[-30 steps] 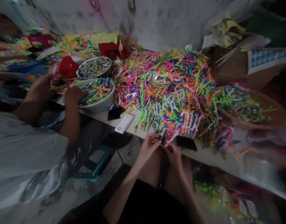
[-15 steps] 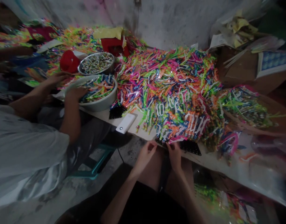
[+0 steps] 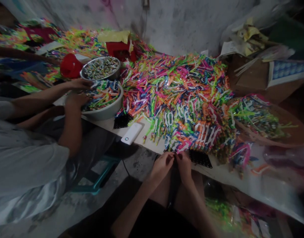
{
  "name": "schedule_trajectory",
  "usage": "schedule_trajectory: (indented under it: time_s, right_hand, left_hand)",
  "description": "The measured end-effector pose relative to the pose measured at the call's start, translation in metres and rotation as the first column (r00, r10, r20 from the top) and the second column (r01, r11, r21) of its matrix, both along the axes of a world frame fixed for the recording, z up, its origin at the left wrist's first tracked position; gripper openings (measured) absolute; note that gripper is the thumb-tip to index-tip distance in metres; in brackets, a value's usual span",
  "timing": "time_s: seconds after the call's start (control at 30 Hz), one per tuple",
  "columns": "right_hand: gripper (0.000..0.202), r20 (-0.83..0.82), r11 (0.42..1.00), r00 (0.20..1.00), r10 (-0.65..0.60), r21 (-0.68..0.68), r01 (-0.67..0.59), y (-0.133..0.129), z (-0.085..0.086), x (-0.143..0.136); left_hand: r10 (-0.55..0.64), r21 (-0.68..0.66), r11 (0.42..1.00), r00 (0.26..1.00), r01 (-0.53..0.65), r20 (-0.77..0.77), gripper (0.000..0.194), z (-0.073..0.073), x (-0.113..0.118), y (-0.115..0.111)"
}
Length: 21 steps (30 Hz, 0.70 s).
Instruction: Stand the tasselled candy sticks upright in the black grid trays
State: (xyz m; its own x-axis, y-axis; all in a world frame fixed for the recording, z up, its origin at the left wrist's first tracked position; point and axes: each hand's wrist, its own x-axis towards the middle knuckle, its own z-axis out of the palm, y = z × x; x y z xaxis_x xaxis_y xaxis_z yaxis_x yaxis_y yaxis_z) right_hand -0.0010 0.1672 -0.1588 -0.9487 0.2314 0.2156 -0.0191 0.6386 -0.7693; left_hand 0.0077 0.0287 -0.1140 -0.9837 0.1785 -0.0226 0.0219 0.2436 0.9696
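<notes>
At the table's front edge, my left hand (image 3: 163,167) is closed in a pinch, thumb and fingertips together. Close beside it, my right hand (image 3: 184,166) pinches too, with its fingertips almost meeting those of the left. What either one holds is too small and dark to make out. Just beyond the fingertips lies a big heap of colourful plastic strips (image 3: 171,89), pink, green, orange, blue and white, bundled in neat rows at the front. A black perforated mat (image 3: 201,159) sticks out from under the heap, to the right of my right hand.
A white power bank (image 3: 132,133) lies on the table's left part. Beyond it stand a pale basin (image 3: 102,114) of strips, a metal bowl (image 3: 84,73) of small pieces and a red cup (image 3: 70,66). A co-worker's hands (image 3: 79,96) are at the basin. Rightward sits a round basket (image 3: 300,132).
My left hand has moved right, up to my right hand, and the gap between them has closed. The co-worker's far hand has come over to the basin's rim.
</notes>
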Motion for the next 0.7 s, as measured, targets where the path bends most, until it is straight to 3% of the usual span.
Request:
schedule_trajectory:
  time_s: [0.17, 0.4, 0.7]
  right_hand:
    - [0.02, -0.014, 0.995, 0.997, 0.071, -0.066, -0.072, -0.005, 0.011, -0.001]
    - [0.022, -0.04, 0.989, 0.998, 0.048, -0.136, -0.053, -0.007, 0.013, 0.0]
    - [0.03, -0.048, 0.999, 0.998, 0.033, 0.009, -0.032, -0.009, -0.001, 0.005]
  left_hand:
    - [-0.031, -0.075, 0.997, 0.993, 0.022, -0.113, 0.029, -0.001, -0.003, 0.009]
    - [-0.119, -0.3, 0.952, 0.974, 0.056, -0.195, 0.039, -0.004, -0.005, 0.02]
    - [-0.105, -0.358, 0.933, 0.973, 0.026, -0.204, 0.041, -0.008, -0.003, 0.023]
